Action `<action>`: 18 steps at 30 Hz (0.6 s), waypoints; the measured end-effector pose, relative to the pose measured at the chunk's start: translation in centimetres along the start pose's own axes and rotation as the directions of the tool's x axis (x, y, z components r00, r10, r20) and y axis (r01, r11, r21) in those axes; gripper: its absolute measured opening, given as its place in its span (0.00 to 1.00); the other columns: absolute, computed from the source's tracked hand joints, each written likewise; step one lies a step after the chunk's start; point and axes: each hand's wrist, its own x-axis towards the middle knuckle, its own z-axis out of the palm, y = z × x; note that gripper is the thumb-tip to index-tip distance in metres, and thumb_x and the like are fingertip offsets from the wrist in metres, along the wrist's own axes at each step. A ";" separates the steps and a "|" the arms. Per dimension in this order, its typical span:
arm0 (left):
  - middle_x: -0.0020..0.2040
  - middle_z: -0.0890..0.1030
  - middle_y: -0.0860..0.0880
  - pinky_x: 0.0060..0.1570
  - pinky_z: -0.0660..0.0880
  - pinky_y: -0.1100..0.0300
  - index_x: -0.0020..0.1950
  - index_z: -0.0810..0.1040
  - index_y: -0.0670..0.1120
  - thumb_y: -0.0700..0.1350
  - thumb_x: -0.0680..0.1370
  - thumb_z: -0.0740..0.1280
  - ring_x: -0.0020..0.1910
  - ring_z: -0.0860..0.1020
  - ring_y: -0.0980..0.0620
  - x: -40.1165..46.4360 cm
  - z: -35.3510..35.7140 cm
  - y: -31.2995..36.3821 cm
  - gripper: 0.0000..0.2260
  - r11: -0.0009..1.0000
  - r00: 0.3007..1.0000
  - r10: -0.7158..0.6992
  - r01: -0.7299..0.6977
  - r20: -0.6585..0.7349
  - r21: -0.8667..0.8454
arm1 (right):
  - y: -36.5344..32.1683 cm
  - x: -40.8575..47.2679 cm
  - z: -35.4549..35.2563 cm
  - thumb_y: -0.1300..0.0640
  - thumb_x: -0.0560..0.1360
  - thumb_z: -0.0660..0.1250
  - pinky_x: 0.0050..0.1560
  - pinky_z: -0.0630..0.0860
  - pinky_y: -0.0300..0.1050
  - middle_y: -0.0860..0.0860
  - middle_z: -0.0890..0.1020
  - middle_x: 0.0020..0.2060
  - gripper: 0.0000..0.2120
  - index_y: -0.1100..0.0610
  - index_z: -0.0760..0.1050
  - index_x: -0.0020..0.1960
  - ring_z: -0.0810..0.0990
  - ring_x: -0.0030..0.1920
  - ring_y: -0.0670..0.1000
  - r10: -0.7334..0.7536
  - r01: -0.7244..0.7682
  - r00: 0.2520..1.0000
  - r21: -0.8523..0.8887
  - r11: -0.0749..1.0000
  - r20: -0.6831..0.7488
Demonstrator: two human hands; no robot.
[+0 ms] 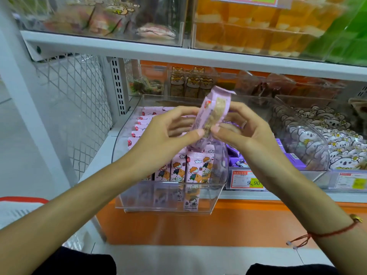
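A pink snack packet (213, 112) with a clear window showing a pale bar stands tilted between my hands, above the bin. My left hand (168, 130) pinches its lower left edge with thumb and fingers. My right hand (240, 128) pinches its lower right side, thumb tip beside the left thumb. Below them a clear plastic bin (170, 203) holds several matching pink packets (190, 169) standing in rows, cartoon figures on their fronts.
The bin sits on a white shelf with an orange front (158, 229). To the right stand a price tag (247, 180), purple packets (294, 161) and a clear bin of koala-print sweets (321, 139). Clear bins of orange and green jellies (258, 26) fill the shelf above. White mesh panel (79, 108) at left.
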 end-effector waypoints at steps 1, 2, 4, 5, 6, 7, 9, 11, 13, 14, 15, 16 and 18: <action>0.58 0.81 0.56 0.58 0.72 0.70 0.62 0.75 0.52 0.41 0.76 0.69 0.57 0.78 0.63 0.0 0.1 -0.1 0.15 0.997 0.997 0.075 -0.075 0.004 0.035 | 0.0 0.0 -0.1 0.66 0.72 0.70 0.52 0.76 0.37 0.50 0.82 0.52 0.18 0.56 0.75 0.61 0.82 0.52 0.47 -0.039 0.039 0.999 0.005 0.999 0.012; 0.59 0.80 0.57 0.59 0.71 0.70 0.62 0.74 0.51 0.40 0.76 0.69 0.58 0.77 0.63 -0.1 0.1 -0.1 0.15 0.991 0.993 0.120 -0.120 0.008 0.055 | -0.1 0.0 -0.1 0.66 0.72 0.70 0.53 0.75 0.36 0.51 0.82 0.53 0.18 0.57 0.75 0.61 0.82 0.52 0.47 -0.061 0.061 0.998 0.014 0.998 0.016; 0.59 0.80 0.57 0.61 0.71 0.68 0.62 0.75 0.51 0.41 0.77 0.69 0.59 0.77 0.62 -0.1 0.1 -0.4 0.15 0.983 0.987 0.162 -0.160 -0.016 0.089 | -0.3 -0.2 0.0 0.64 0.72 0.71 0.54 0.75 0.37 0.51 0.82 0.54 0.18 0.57 0.75 0.61 0.82 0.53 0.47 -0.068 0.068 0.998 0.007 0.998 0.010; 0.59 0.80 0.57 0.60 0.73 0.65 0.62 0.75 0.51 0.43 0.77 0.69 0.59 0.77 0.61 -0.1 0.2 -0.6 0.15 0.978 0.983 0.178 -0.172 -0.044 0.121 | -0.4 -0.2 0.1 0.61 0.72 0.71 0.54 0.76 0.38 0.50 0.82 0.54 0.19 0.55 0.74 0.62 0.82 0.53 0.48 -0.067 0.067 0.998 -0.021 0.998 -0.001; 0.58 0.80 0.58 0.59 0.74 0.63 0.62 0.75 0.51 0.45 0.76 0.70 0.58 0.78 0.60 -0.1 0.3 -0.7 0.15 0.969 0.977 0.197 -0.181 -0.081 0.169 | -0.6 -0.3 0.4 0.55 0.71 0.72 0.52 0.78 0.39 0.49 0.82 0.54 0.20 0.53 0.74 0.62 0.83 0.51 0.47 -0.066 0.064 0.998 -0.071 0.995 -0.023; 0.56 0.81 0.58 0.57 0.75 0.61 0.61 0.76 0.52 0.48 0.75 0.71 0.57 0.78 0.59 -0.2 0.4 -0.8 0.15 0.953 0.967 0.224 -0.192 -0.121 0.233 | -0.8 -0.4 0.7 0.49 0.69 0.72 0.49 0.79 0.39 0.48 0.82 0.52 0.22 0.51 0.74 0.61 0.83 0.48 0.47 -0.066 0.058 0.996 -0.131 0.990 -0.059; 0.52 0.79 0.61 0.51 0.75 0.62 0.57 0.75 0.57 0.54 0.72 0.72 0.53 0.78 0.60 -0.6 0.9 -0.8 0.15 0.894 0.938 0.302 -0.216 -0.170 0.393 | -1.3 -0.7 1.4 0.40 0.65 0.71 0.39 0.80 0.43 0.50 0.82 0.47 0.24 0.52 0.74 0.56 0.83 0.40 0.48 -0.075 0.043 0.988 -0.220 0.975 -0.138; 0.51 0.78 0.62 0.47 0.75 0.62 0.54 0.73 0.60 0.57 0.70 0.72 0.51 0.76 0.60 -0.9 1.4 -0.8 0.15 0.850 0.927 0.341 -0.233 -0.158 0.472 | -1.7 -0.8 1.7 0.44 0.70 0.71 0.34 0.79 0.50 0.56 0.81 0.42 0.19 0.58 0.73 0.49 0.81 0.35 0.55 -0.132 0.080 0.977 -0.287 0.955 -0.168; 0.54 0.76 0.64 0.50 0.74 0.63 0.57 0.71 0.60 0.60 0.70 0.72 0.55 0.75 0.62 -0.8 1.7 -0.9 0.18 0.892 0.957 0.262 -0.190 -0.126 0.411 | -2.1 -0.7 1.1 0.51 0.72 0.71 0.32 0.78 0.49 0.56 0.81 0.39 0.12 0.60 0.74 0.46 0.80 0.35 0.56 -0.145 0.088 0.975 -0.299 0.950 -0.171; 0.57 0.74 0.65 0.52 0.72 0.64 0.59 0.70 0.61 0.62 0.71 0.70 0.57 0.73 0.65 -0.7 1.7 -1.0 0.20 0.927 0.979 0.181 -0.136 -0.099 0.349 | -2.2 -0.5 0.6 0.55 0.72 0.71 0.31 0.78 0.46 0.54 0.82 0.38 0.10 0.59 0.74 0.47 0.81 0.34 0.53 -0.112 0.063 0.979 -0.270 0.961 -0.170; 0.58 0.74 0.66 0.53 0.71 0.67 0.61 0.69 0.61 0.64 0.71 0.69 0.59 0.72 0.68 -0.7 1.6 -1.1 0.21 0.955 0.993 0.100 -0.079 -0.062 0.285 | -2.3 -0.3 -0.1 0.57 0.72 0.72 0.30 0.77 0.42 0.51 0.82 0.36 0.09 0.59 0.74 0.49 0.81 0.33 0.49 -0.052 0.014 0.985 -0.221 0.975 -0.166; 0.57 0.75 0.67 0.52 0.70 0.71 0.61 0.70 0.62 0.64 0.71 0.67 0.58 0.72 0.70 -0.6 1.6 -1.2 0.21 0.972 0.999 0.045 -0.040 -0.019 0.231 | -2.5 -0.2 -0.7 0.60 0.71 0.72 0.30 0.77 0.37 0.49 0.82 0.34 0.12 0.58 0.73 0.51 0.81 0.32 0.46 0.030 -0.055 0.988 -0.163 0.985 -0.154; 0.54 0.78 0.66 0.47 0.71 0.76 0.57 0.74 0.63 0.61 0.70 0.68 0.54 0.74 0.70 -0.5 1.6 -1.6 0.16 0.982 0.998 0.043 -0.050 0.043 0.181 | -2.7 0.0 -1.7 0.63 0.69 0.73 0.32 0.76 0.33 0.48 0.83 0.33 0.15 0.59 0.73 0.53 0.82 0.33 0.44 0.168 -0.175 0.983 -0.093 0.980 -0.078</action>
